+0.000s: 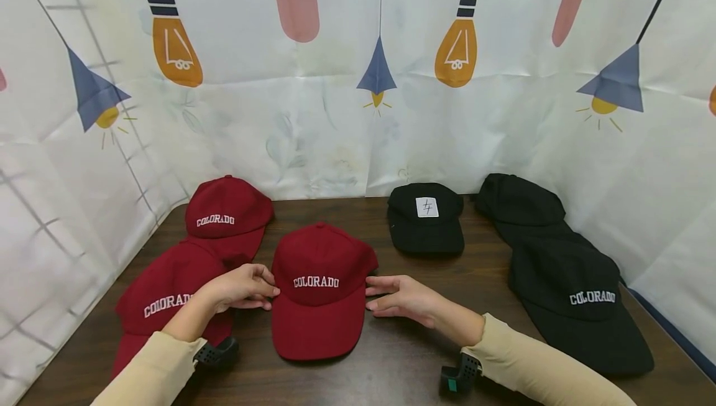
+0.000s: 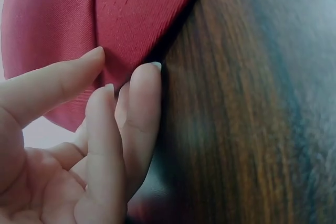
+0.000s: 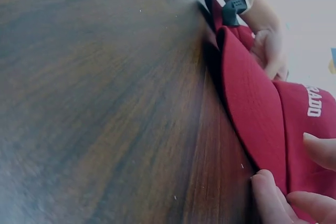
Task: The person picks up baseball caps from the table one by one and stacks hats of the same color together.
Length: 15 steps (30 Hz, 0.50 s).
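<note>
A red baseball cap (image 1: pixel 319 322) with white COLORADO lettering lies between both hands, its brim toward me. My left hand (image 1: pixel 246 288) is at its left side, where brim meets crown. In the left wrist view the fingertips (image 2: pixel 144 77) lie right at the brim's edge, with the thumb over the cap. From the right, my right hand (image 1: pixel 399 297) reaches to the opposite edge with fingers nearly straight. In the right wrist view a fingertip (image 3: pixel 264 179) touches the brim's edge, while the thumb stands apart over the crown.
Two more red caps, a rear one (image 1: pixel 224 204) and a nearer one (image 1: pixel 162 275), overlap at the left. A black cap (image 1: pixel 425 232) with a white marked label sits behind. At the right, a black COLORADO cap (image 1: pixel 565 269) overlaps another black cap (image 1: pixel 520 201). A printed curtain (image 1: pixel 335 132) hangs behind.
</note>
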Each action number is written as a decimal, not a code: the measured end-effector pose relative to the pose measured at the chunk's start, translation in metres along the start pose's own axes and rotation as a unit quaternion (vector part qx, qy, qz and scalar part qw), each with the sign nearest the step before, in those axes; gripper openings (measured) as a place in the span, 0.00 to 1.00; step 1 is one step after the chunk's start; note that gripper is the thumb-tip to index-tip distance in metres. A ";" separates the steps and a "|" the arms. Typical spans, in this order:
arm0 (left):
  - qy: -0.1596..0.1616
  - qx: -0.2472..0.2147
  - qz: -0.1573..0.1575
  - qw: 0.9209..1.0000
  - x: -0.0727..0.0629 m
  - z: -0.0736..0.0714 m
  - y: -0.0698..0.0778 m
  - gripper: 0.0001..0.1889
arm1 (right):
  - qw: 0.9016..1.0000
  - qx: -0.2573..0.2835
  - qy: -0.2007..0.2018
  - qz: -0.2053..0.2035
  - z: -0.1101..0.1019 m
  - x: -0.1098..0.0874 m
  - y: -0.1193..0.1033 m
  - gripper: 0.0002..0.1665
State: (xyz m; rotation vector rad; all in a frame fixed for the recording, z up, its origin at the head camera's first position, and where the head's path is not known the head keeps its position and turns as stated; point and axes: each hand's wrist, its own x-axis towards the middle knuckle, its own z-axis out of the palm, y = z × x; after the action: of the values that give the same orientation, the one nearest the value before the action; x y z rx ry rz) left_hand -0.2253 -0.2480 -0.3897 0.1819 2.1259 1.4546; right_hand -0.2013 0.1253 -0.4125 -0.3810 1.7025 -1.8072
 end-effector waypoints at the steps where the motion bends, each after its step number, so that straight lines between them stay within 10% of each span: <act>1: 0.000 0.004 0.001 1.000 0.000 0.000 0.000 0.11 | 1.000 -0.002 -0.001 0.001 0.000 0.000 0.000 0.40; 15: 0.012 0.044 -0.001 0.999 -0.005 0.003 0.007 0.10 | 1.000 -0.010 -0.008 0.005 -0.005 -0.005 -0.004 0.36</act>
State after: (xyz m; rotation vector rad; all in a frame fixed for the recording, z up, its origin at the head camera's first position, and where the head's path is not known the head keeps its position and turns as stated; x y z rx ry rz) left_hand -0.2209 -0.2446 -0.3821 0.1966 2.2102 1.3684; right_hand -0.2014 0.1327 -0.4082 -0.3932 1.7097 -1.7757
